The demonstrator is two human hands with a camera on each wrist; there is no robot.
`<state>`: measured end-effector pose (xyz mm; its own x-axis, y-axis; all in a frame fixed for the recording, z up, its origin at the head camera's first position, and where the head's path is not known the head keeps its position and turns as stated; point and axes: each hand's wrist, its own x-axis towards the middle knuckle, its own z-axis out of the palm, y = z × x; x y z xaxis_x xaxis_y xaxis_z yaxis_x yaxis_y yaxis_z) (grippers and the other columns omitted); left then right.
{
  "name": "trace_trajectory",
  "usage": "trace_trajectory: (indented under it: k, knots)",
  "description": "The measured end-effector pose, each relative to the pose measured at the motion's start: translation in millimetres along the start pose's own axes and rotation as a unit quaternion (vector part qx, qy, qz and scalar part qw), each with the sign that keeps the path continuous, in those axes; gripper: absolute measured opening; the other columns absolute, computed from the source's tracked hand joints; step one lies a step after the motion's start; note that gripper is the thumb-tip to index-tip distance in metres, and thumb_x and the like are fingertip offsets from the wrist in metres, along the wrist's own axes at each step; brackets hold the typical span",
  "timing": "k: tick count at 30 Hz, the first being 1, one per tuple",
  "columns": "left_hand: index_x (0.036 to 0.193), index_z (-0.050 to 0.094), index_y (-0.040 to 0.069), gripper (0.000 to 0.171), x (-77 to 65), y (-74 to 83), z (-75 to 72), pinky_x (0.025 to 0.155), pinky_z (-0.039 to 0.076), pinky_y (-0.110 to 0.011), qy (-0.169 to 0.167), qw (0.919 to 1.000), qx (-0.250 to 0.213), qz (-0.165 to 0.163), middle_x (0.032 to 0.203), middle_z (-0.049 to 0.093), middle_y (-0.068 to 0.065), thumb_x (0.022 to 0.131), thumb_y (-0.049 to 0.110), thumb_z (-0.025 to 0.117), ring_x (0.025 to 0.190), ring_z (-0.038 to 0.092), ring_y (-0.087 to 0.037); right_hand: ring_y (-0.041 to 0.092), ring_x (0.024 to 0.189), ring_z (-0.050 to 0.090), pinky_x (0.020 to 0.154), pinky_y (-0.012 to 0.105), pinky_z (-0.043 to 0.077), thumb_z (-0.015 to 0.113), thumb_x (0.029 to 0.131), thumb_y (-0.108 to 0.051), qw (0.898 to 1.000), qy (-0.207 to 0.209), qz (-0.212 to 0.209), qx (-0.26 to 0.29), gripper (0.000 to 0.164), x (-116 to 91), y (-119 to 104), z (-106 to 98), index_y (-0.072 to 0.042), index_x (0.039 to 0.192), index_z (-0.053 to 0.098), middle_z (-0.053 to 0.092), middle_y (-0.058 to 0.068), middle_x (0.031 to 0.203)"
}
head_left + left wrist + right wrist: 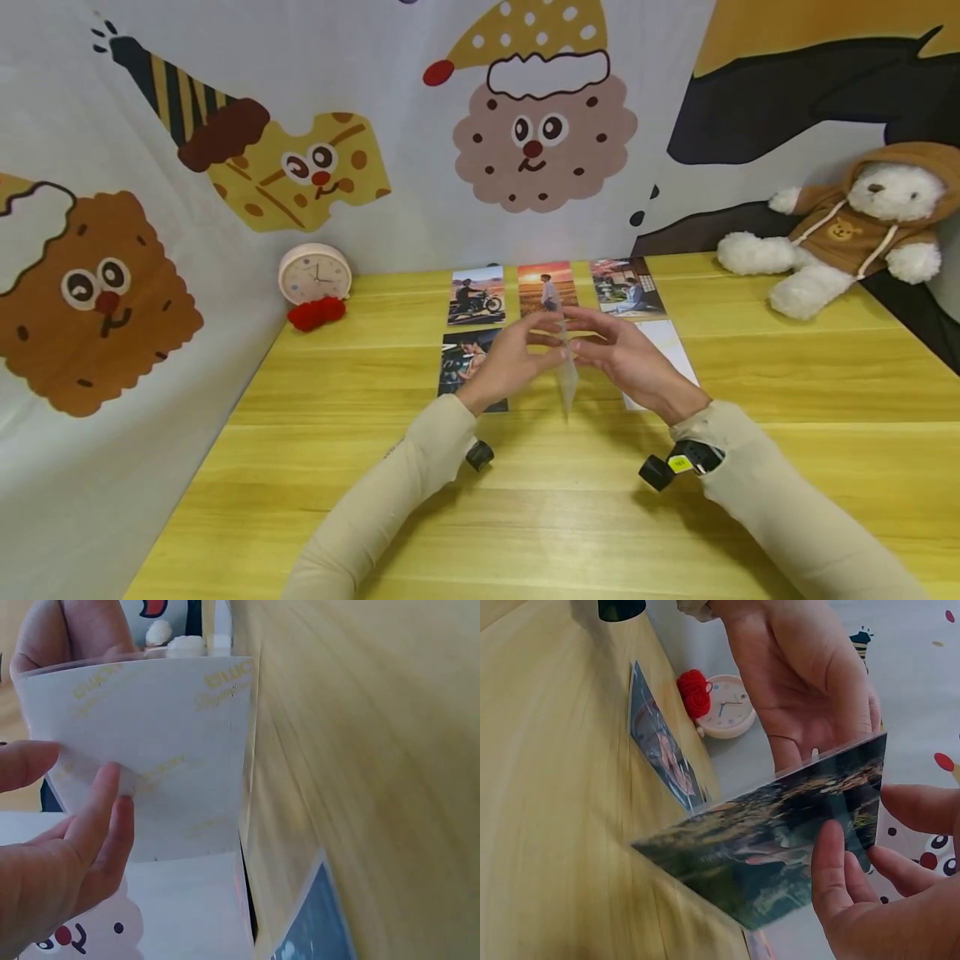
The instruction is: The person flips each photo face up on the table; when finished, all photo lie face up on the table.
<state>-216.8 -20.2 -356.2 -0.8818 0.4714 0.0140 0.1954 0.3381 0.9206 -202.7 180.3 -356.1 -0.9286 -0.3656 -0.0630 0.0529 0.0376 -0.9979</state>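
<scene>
Between both hands a photo card (568,385) stands upright over the table, seen nearly edge-on in the head view. My left hand (512,354) holds it from the left, with fingertips against the white printed back (187,765). From the other side my right hand (626,358) grips it, its fingers (829,862) lying on the dark green picture face. Five cards lie around the hands: a motorbike photo (477,300), a sunset field photo (534,283), a garden photo (628,287), a partly covered dark photo (459,358) and a white card (670,343), partly behind the right hand.
At the table's back left a round pink clock (315,273) stands behind a red yarn bundle (317,313). A white plush bear (840,229) in a brown hoodie sits at the back right. A cartoon-printed cloth (420,225) hangs behind the wooden table (540,517).
</scene>
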Motion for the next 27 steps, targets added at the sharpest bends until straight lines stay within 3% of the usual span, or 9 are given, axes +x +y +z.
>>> trace_trajectory:
  k: [4,8,11,15,23,27]
  knots:
    - [0.142,0.052,0.019,0.040,0.8,-1.5,-2.2,0.097,0.058,-0.041,0.015,0.9993,-0.032,0.010,0.139,0.057,-0.007,0.103,0.021,0.058,0.127,0.059,-0.027,0.015,0.120,0.056,0.102,0.035,0.053,0.055,0.101,-0.005,1.000,0.010,-0.001,-0.010,0.062,6,0,5,-0.013,0.158,0.032,0.039,0.015,0.150]
    - [0.140,0.052,0.011,0.036,1.4,-2.7,-4.9,0.099,0.056,-0.048,0.022,0.9965,-0.078,0.019,0.138,0.056,-0.011,0.105,0.018,0.054,0.123,0.061,-0.028,0.027,0.131,0.051,0.103,0.037,0.051,0.058,0.098,-0.002,0.999,0.015,-0.009,-0.038,0.065,12,0,9,-0.014,0.157,0.034,0.038,0.013,0.154]
    - [0.141,0.050,0.010,0.039,0.6,-1.5,-7.0,0.098,0.057,-0.048,0.031,0.9964,-0.078,0.017,0.136,0.057,-0.011,0.103,0.018,0.056,0.122,0.062,-0.028,0.035,0.136,0.045,0.104,0.040,0.050,0.061,0.097,-0.003,0.998,0.016,-0.014,-0.060,0.066,15,-1,12,-0.017,0.156,0.037,0.036,0.011,0.157]
    - [0.146,0.046,0.017,0.048,-0.4,-1.2,-9.5,0.095,0.058,-0.047,0.051,0.9964,-0.067,0.008,0.135,0.058,-0.011,0.100,0.013,0.061,0.122,0.063,-0.028,0.036,0.132,0.047,0.098,0.039,0.053,0.065,0.095,-0.004,0.995,0.025,-0.018,-0.098,0.066,19,-1,16,-0.019,0.155,0.041,0.041,0.013,0.151]
    - [0.140,0.057,0.015,0.046,-4.5,-6.8,-15.7,0.091,0.060,-0.043,0.083,0.9959,-0.034,-0.010,0.141,0.056,-0.009,0.096,0.001,0.056,0.127,0.060,-0.027,0.035,0.122,0.052,0.089,0.039,0.052,0.072,0.092,-0.009,0.972,0.052,-0.025,-0.227,0.069,22,10,12,-0.016,0.153,0.043,0.050,0.020,0.138]
    - [0.140,0.056,0.014,0.047,-6.5,-11.6,-21.8,0.079,0.059,-0.035,0.103,0.9928,-0.060,-0.011,0.144,0.054,-0.008,0.095,-0.003,0.054,0.120,0.062,-0.023,0.033,0.116,0.050,0.087,0.040,0.048,0.073,0.091,-0.010,0.965,0.065,-0.021,-0.253,0.069,18,14,3,-0.017,0.153,0.044,0.048,0.020,0.132]
